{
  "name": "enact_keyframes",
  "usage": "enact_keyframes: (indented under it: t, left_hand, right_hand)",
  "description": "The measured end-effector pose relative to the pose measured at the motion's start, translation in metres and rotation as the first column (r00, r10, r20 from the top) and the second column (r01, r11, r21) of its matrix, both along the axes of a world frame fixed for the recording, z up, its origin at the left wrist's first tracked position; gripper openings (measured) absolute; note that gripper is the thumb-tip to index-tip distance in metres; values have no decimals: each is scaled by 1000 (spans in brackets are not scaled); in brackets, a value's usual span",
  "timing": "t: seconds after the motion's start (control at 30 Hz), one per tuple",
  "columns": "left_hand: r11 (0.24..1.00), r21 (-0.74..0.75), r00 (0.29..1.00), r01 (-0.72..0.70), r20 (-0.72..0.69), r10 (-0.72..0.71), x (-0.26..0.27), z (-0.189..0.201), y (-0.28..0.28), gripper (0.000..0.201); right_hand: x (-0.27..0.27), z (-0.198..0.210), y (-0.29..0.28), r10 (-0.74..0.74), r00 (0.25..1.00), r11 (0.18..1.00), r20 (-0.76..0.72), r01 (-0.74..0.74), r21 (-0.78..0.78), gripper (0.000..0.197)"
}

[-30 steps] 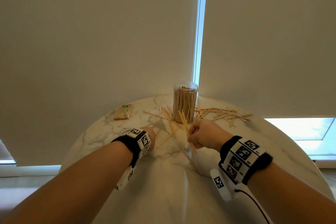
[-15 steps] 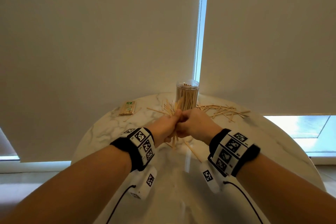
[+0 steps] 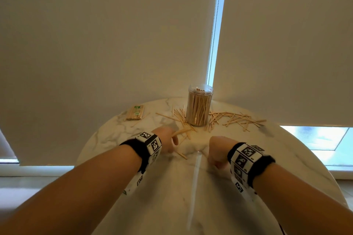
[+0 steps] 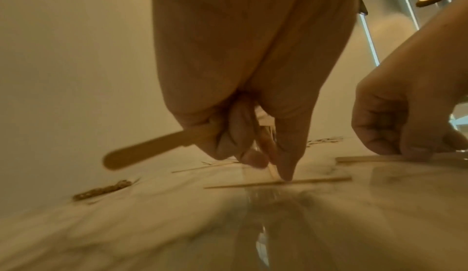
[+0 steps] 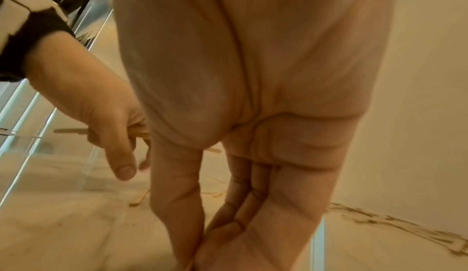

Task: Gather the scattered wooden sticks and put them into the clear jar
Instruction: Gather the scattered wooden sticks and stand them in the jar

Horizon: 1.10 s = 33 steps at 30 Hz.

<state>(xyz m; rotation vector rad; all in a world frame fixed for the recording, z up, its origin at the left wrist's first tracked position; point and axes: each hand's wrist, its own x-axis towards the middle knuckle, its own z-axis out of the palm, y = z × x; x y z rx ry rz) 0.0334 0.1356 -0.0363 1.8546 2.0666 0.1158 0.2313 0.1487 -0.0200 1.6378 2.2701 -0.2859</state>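
The clear jar [image 3: 199, 108] stands upright at the far side of the round marble table [image 3: 191, 196], packed with wooden sticks. Loose sticks [image 3: 235, 117] lie scattered right of it, and more sticks [image 3: 178, 114] lie to its left. My left hand [image 3: 166, 139] grips a small bundle of sticks [image 4: 152, 149], and its forefinger touches one stick lying on the table [image 4: 278, 182]. My right hand [image 3: 217, 154] is down on the table in front of the jar. Its fingers are curled and pinch a flat stick [image 4: 367, 158]. In the right wrist view the pinch [image 5: 195, 255] is cut off by the frame's lower edge.
A wrapped packet of sticks [image 3: 136, 113] lies at the table's far left. Closed roller blinds [image 3: 114, 44] hang right behind the table, with a bead chain [image 3: 214, 34] in the gap between them. The table's round edge curves close on both sides.
Half a second ago both hands were raised together in front of the jar, around one bundle. Now they are apart and low on the table, and the left hand holds the bundle alone.
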Motion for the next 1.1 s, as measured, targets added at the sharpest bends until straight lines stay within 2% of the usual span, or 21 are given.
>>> enact_keyframes:
  t: [0.07, 0.13, 0.23, 0.33, 0.43, 0.5, 0.63, 0.73, 0.8, 0.87, 0.97, 1.1]
  left_hand:
    - [999, -25, 999, 29, -30, -30, 5, -9, 5, 23]
    - [999, 24, 994, 38, -99, -36, 7, -14, 7, 16]
    - [998, 27, 981, 54, -186, -48, 6, -21, 7, 23]
    - [999, 37, 995, -15, -94, 18, -4, -23, 7, 21]
    - [976, 118, 983, -183, 57, 177, -34, -10, 18, 21]
    - [957, 134, 967, -256, 35, 254, -57, 2, 27, 24]
    - [930, 150, 940, -336, -7, 341, -90, 12, 55, 33]
    - [893, 247, 913, -375, -68, 402, -106, 6, 76, 43]
    - [887, 254, 897, -387, -122, 426, -115, -3, 87, 38]
    - [897, 196, 874, -396, -217, 434, -120, -11, 90, 32]
    - [944, 116, 862, -310, -385, 331, -120, -16, 90, 39]
    - [964, 103, 854, -243, -448, 263, -117, -11, 86, 41]
  right_hand:
    - [2, -2, 9, -42, 996, 998, -74, 38, -60, 11]
    - [5, -4, 22, -113, 972, 993, -207, 102, -66, 16]
    - [5, -5, 48, -167, 921, 985, -351, 174, -12, 20]
    - [-9, -3, 67, -92, 915, 985, -394, 142, 99, 17]
    - [-34, 0, 78, 18, 935, 968, -354, 73, 241, 19]
    - [-50, 0, 82, 60, 947, 960, -316, 32, 278, 23]
    - [-80, -8, 94, 73, 979, 973, -189, -27, 231, 25]
    - [-98, -20, 104, 73, 985, 969, -158, -33, 245, 27]
    - [-105, -25, 107, 103, 987, 962, -120, -68, 264, 30]
    - [-109, -25, 107, 158, 984, 949, -81, -129, 287, 29]
    - [-112, -23, 103, 191, 978, 939, -90, -155, 308, 29]
    - [-110, -21, 98, 185, 979, 951, -84, -157, 267, 28]
